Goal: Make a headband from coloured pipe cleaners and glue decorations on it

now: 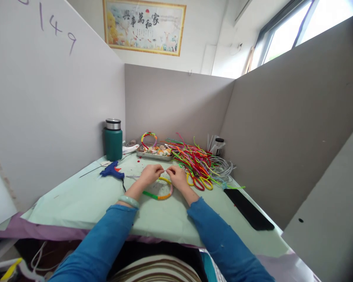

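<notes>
In front of me, my left hand (pixel 150 174) and my right hand (pixel 178 177) meet with their fingertips pinched close together. Between them shows a tiny pale bit, too small to name. Beneath the hands a ring wrapped in colours (pixel 161 197) lies on the table, with green, orange, pink and yellow sections; my left hand and wrist hide part of it. A thin grey tube end (pixel 131 177) sticks out left of my left hand. A blue glue gun (pixel 113 170) rests farther left.
A metal tray (pixel 155 156) of small pieces sits at the back, with a finished-looking colourful ring (pixel 148 134) on it. Right of it spreads a pile of fuzzy coloured stems (pixel 194 160) and coiled grey tubing (pixel 225 167). A green bottle (pixel 113 143) and a black phone-like slab (pixel 248 209) flank the table.
</notes>
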`<state>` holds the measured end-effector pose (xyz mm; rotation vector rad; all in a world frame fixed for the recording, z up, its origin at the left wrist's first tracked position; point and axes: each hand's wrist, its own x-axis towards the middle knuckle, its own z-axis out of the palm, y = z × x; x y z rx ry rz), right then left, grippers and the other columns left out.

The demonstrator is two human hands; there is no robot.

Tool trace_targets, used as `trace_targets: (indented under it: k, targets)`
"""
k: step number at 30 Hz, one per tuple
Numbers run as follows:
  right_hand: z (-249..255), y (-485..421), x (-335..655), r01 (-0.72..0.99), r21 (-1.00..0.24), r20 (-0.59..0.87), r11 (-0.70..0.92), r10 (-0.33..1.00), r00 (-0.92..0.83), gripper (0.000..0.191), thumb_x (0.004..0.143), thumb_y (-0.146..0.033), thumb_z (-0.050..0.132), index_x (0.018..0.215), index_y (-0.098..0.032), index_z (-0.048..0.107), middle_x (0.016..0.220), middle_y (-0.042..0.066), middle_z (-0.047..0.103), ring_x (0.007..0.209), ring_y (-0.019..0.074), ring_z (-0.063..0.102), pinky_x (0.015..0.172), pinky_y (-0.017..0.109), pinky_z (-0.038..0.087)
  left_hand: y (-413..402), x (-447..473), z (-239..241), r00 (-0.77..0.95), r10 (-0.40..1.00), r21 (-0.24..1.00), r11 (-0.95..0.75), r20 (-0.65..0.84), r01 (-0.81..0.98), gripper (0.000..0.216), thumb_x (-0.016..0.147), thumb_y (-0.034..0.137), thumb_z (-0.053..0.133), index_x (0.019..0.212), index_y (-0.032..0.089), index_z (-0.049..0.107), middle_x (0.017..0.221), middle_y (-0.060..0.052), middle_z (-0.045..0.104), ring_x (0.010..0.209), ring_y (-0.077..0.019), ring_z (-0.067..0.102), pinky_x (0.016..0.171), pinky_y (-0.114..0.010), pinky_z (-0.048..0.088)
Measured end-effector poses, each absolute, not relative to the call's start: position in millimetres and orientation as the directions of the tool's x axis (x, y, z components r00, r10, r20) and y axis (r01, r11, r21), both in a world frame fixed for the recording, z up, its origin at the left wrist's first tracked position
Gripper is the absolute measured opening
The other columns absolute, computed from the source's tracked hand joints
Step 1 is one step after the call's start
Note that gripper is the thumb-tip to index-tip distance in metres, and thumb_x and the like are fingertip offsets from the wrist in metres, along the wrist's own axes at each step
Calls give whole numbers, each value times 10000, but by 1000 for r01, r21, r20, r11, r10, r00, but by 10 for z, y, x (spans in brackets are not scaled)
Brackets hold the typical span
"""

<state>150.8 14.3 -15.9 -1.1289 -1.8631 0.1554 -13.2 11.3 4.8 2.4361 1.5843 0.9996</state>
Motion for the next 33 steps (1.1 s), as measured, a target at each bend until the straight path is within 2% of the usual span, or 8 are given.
trace_targets:
  k: [3,8,14,17,23,27,29,33]
  targets:
    - [-156,154,1523,636,-500,659,588,735,-160,170,790,-264,501,773,-202,658,780,14,650,736,148,543,647,247,372,119,-133,47,266,841,409,-475,471,779,238,794,338,492,836,206,685,733,-15,687,676,-135,581,621,-215,392]
    - [-161,197,1557,658,-531,650,534,755,-89,189,798,-272,482,781,-194,653,768,14,643,717,148,541,637,249,374,139,-139,33,226,829,468,-489,512,736,253,793,234,466,954,202,657,781,-13,693,745,-137,601,680,-214,411]
    - [-141,170,1542,652,-471,684,594,713,-156,171,798,-270,533,902,-197,647,886,35,648,836,161,541,757,274,380,98,-139,53,211,844,415,-441,493,796,235,801,305,489,901,220,684,805,-25,699,723,-143,597,639,-216,393]
    - [-133,146,1517,666,-412,699,621,685,-207,142,810,-269,539,866,-208,654,880,35,648,862,169,533,783,282,364,88,-136,53,245,830,375,-463,500,803,257,815,340,479,897,227,694,839,-32,703,738,-147,597,652,-220,390]
    - [-160,136,1506,703,-376,639,603,718,-275,194,851,-271,475,816,-210,656,813,32,651,763,158,540,669,253,354,97,-134,56,285,836,342,-469,468,814,282,826,347,462,941,246,698,888,-29,706,788,-154,603,698,-218,405]
    - [-182,146,1537,764,-404,594,503,780,-199,211,852,-281,457,826,-218,657,765,26,658,690,155,543,593,250,320,104,-135,51,284,830,330,-471,480,818,285,817,290,470,1004,237,679,990,-37,687,890,-167,594,764,-229,410]
    - [-192,160,1549,781,-416,575,467,800,-172,210,846,-280,457,825,-221,658,755,24,662,676,155,544,579,250,308,101,-145,49,235,842,319,-420,485,850,282,825,303,460,989,241,680,967,-44,690,873,-177,598,743,-243,411]
    - [-197,187,1555,772,-405,531,490,813,-237,195,829,-281,477,789,-225,660,750,19,669,672,148,546,565,244,295,80,-170,51,202,854,259,-358,480,897,275,832,369,455,929,265,691,918,-46,695,841,-198,598,700,-263,394]
